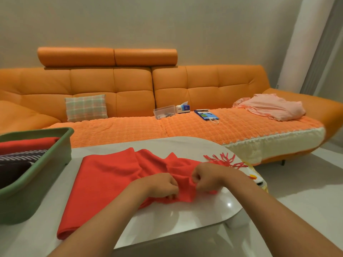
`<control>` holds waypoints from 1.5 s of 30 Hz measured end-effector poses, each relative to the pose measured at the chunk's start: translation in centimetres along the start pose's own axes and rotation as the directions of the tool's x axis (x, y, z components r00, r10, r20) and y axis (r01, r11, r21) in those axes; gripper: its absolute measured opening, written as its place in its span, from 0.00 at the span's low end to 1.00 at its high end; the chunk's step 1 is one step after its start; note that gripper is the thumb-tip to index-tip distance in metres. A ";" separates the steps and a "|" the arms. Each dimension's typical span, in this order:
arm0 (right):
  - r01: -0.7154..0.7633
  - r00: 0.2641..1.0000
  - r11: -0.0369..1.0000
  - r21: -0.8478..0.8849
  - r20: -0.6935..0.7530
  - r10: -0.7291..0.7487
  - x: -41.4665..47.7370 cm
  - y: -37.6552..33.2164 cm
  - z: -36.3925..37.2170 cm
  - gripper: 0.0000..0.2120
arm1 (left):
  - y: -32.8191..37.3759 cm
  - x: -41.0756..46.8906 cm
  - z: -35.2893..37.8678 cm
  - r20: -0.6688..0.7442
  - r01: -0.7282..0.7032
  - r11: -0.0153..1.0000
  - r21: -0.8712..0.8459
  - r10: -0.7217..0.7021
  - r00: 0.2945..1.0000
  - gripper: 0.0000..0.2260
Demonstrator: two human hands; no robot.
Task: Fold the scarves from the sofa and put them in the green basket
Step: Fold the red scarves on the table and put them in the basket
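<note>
Both hands' fingers (171, 184) pinched on red scarf (104, 180) near table's (185, 216) bare front edge.

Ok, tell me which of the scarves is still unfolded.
The red fringed scarf on the white table, pinched by both hands. The red one and the dark striped one already lie folded in the green basket.

Left hand (163, 185), right hand (207, 178), both fisted
</note>
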State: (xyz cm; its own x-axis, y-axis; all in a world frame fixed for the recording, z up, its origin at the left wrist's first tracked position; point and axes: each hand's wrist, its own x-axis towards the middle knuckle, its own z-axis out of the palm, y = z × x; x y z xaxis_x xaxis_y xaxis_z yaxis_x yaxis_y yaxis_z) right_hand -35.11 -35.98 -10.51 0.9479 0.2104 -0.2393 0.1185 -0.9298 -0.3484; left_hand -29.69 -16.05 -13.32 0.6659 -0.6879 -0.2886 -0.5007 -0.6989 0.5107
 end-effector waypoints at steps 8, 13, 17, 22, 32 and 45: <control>-0.110 0.793 0.965 0.239 -0.564 0.230 2.6 5.3 0.0 0.11 | 1.3 4.5 -1.6 -0.522 -0.038 0.988 0.151 0.113 0.845 0.10; -0.331 0.919 0.924 -0.189 -0.286 0.271 5.3 8.1 -0.3 0.17 | 1.0 9.6 -1.6 -0.390 0.004 0.969 0.247 0.096 0.916 0.16; -0.276 0.881 0.937 -0.214 -0.446 0.158 6.1 8.4 -0.2 0.05 | 0.2 11.9 -0.9 -0.299 0.094 0.931 0.352 0.017 0.954 0.25; -0.055 0.749 0.913 -0.403 -0.621 -0.229 5.4 8.1 -0.6 0.10 | -0.6 12.9 -1.0 -0.429 0.038 0.969 0.243 0.072 0.901 0.28; -0.190 0.913 0.980 0.064 -0.357 0.200 4.1 6.7 -1.4 0.17 | -0.9 11.3 -1.1 -0.509 -0.036 0.950 0.311 0.199 0.837 0.09; -0.128 0.958 0.830 0.543 -0.148 0.245 7.4 8.7 -2.9 0.06 | 2.6 15.2 -6.3 -0.611 -0.102 0.981 -0.164 -0.020 0.792 0.06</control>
State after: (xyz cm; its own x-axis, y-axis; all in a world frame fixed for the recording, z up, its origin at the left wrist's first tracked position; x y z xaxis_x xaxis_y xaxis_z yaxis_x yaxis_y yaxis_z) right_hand -26.21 -43.43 -12.69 0.9810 -0.0703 -0.1808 -0.1838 -0.6350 -0.7503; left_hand -17.39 -27.05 -11.29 0.8748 -0.4113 0.2560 -0.4686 -0.5840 0.6629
